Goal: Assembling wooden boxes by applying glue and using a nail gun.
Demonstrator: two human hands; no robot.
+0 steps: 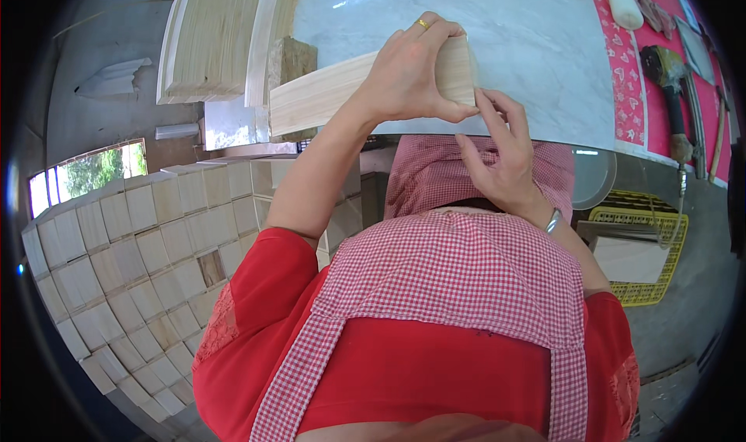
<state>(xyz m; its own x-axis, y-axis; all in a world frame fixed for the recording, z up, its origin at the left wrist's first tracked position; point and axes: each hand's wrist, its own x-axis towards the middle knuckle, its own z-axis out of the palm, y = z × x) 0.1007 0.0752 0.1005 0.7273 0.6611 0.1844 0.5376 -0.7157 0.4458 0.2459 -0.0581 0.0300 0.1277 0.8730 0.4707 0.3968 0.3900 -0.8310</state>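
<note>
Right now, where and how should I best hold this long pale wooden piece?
Near the right end of the wooden piece, from above, I'd say: it is long and narrow, so your left hand can span its width there, thumb on the near edge, fingers on the far one.

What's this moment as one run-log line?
left hand: gripping wooden piece | right hand: at its right end | thin boards: stacked at left
</note>
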